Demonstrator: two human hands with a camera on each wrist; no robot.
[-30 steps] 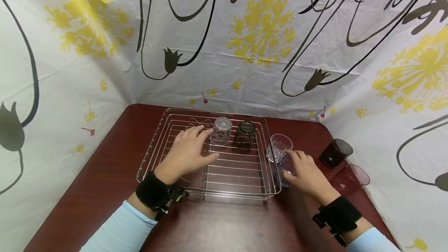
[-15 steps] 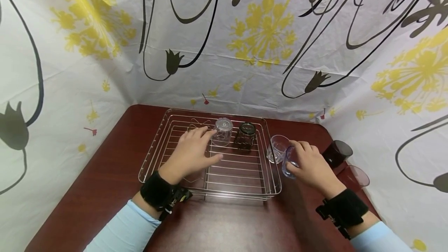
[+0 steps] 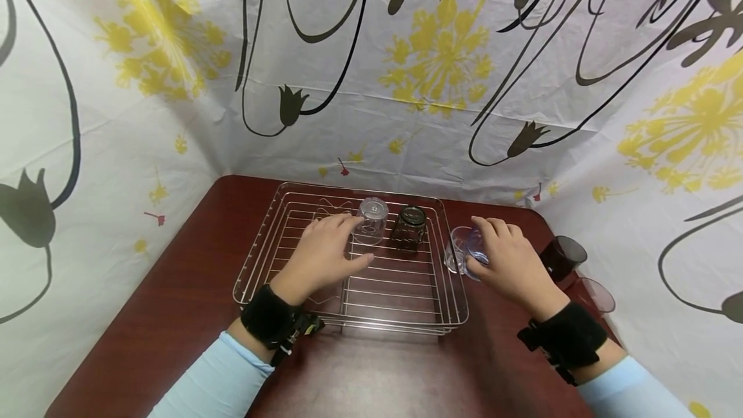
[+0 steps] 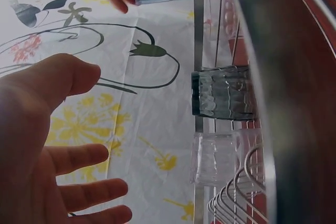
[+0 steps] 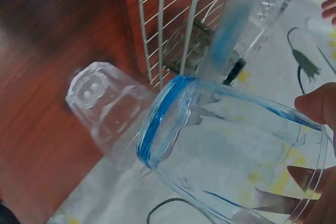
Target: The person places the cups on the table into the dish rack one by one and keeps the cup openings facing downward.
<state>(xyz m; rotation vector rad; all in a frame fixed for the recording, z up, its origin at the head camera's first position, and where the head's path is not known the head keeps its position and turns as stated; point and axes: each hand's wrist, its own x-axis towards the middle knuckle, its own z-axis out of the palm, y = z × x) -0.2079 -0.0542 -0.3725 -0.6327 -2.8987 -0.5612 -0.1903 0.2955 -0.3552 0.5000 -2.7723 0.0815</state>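
My right hand point(image 3: 509, 263) holds a blue-tinted drinking glass point(image 5: 226, 145), with thumb and fingers at its rim end. The glass is tilted, its thick blue base pointing away from the fingers, and overlaps a clear glass point(image 5: 113, 106) standing on the table beside the rack. Over the left part of the wire dish rack point(image 3: 400, 323), my left hand point(image 3: 322, 253) hovers with fingers spread, holding nothing. Close to its fingertips, a clear glass point(image 3: 372, 219) stands upside down in the rack, next to an upturned dark green-grey glass point(image 4: 223, 94).
Farther right on the table point(image 3: 371, 373) stand a dark glass point(image 3: 562, 258) and a pinkish glass point(image 3: 598, 295), partly behind the right hand and wrist. A patterned white sheet point(image 3: 348, 140) encloses the back and sides.
My right hand has raised the blue-tinted glass off the table beside the rack and moved it slightly away from me. The left hand has stayed nearly in place over the rack.
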